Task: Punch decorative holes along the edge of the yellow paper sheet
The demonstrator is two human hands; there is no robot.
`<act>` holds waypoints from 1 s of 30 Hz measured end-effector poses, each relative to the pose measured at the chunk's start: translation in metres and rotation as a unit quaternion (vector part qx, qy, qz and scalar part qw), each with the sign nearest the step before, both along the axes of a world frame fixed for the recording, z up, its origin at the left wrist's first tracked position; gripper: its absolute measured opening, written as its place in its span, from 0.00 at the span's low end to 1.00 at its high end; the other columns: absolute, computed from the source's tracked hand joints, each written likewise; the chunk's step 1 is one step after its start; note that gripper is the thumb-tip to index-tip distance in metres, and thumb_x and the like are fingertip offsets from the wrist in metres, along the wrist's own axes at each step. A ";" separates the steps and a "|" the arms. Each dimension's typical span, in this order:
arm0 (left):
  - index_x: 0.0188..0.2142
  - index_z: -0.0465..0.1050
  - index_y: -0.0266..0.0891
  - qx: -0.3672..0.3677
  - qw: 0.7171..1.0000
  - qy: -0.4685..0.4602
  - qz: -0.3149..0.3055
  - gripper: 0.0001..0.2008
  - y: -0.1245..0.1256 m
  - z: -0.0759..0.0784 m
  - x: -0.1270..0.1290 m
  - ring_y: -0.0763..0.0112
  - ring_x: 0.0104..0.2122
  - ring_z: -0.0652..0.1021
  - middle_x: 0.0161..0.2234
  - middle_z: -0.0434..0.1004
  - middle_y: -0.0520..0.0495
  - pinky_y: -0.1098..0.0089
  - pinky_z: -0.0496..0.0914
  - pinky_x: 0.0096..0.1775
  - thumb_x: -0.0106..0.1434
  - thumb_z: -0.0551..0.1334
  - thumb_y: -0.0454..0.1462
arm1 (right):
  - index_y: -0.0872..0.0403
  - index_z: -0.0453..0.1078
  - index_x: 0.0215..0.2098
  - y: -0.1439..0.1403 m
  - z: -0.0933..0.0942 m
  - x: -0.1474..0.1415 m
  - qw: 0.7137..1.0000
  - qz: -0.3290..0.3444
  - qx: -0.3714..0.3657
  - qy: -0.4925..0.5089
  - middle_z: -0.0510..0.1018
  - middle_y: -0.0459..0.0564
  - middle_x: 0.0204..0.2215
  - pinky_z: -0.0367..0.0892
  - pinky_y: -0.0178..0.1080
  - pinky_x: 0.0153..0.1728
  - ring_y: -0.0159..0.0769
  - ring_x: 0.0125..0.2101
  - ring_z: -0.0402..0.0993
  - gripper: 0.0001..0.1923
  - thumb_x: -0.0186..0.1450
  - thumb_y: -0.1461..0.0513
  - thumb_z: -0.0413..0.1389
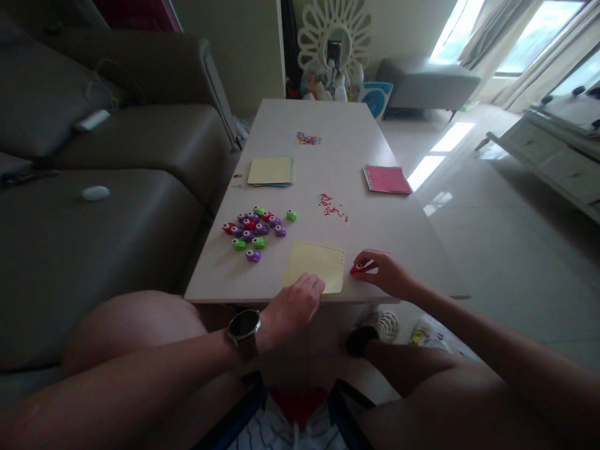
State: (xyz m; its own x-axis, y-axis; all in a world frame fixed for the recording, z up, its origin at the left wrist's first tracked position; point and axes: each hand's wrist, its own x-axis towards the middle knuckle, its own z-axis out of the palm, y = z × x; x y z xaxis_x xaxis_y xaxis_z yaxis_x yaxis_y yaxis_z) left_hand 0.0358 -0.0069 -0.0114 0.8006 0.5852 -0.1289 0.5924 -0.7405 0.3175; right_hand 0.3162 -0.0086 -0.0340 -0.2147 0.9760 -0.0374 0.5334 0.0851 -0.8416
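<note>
A yellow paper sheet [315, 265] lies at the near edge of the table, with small punched marks along its top and right edges. My left hand [304, 295], a watch on its wrist, is closed at the sheet's lower edge; its fingertips are partly hidden. Just right of the sheet, my right hand [382, 270] pinches a small red craft punch [359, 269], which is apart from the paper. Left of the sheet sits a group of purple, green and red craft punches [255, 229], with one green punch [291, 215] a little away from the others.
Paper bits [330, 206] are scattered beyond the sheet, and more confetti [308, 139] lies farther back. A stack of coloured paper [270, 172] is at the left, a pink pad [387, 179] at the right. A sofa [140, 212] flanks the white table [323, 115].
</note>
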 end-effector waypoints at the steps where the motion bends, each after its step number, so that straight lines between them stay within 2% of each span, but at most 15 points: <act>1: 0.43 0.64 0.39 0.002 1.000 0.001 -0.001 0.08 0.000 0.000 0.000 0.61 0.43 0.72 0.44 0.72 0.43 0.63 0.73 0.43 0.69 0.53 0.26 | 0.52 0.74 0.35 0.000 -0.001 -0.001 1.000 0.000 0.002 0.000 0.80 0.50 0.34 0.78 0.42 0.38 0.37 0.35 0.78 0.07 0.61 0.58 0.63; 9: 0.43 0.64 0.38 0.010 1.000 -0.004 -0.006 0.10 -0.001 -0.004 0.000 0.60 0.44 0.72 0.43 0.71 0.42 0.62 0.73 0.44 0.68 0.51 0.25 | 0.53 0.74 0.36 0.003 -0.004 -0.004 1.000 0.014 0.005 -0.017 0.79 0.51 0.35 0.77 0.42 0.39 0.37 0.35 0.78 0.07 0.61 0.59 0.63; 17: 0.43 0.64 0.38 -0.013 1.000 0.012 0.006 0.09 -0.001 0.006 0.001 0.61 0.44 0.72 0.45 0.72 0.42 0.63 0.73 0.46 0.69 0.51 0.25 | 0.53 0.74 0.36 0.006 0.000 -0.012 1.000 0.027 0.002 -0.014 0.79 0.50 0.35 0.77 0.42 0.39 0.37 0.35 0.77 0.07 0.62 0.59 0.64; 30: 0.43 0.65 0.37 0.007 1.000 0.010 -0.008 0.10 -0.001 0.003 0.001 0.61 0.45 0.73 0.44 0.72 0.42 0.63 0.72 0.47 0.69 0.52 0.25 | 0.53 0.73 0.37 0.007 -0.001 -0.016 0.999 0.031 0.010 -0.009 0.77 0.50 0.37 0.76 0.41 0.40 0.36 0.35 0.77 0.07 0.62 0.60 0.63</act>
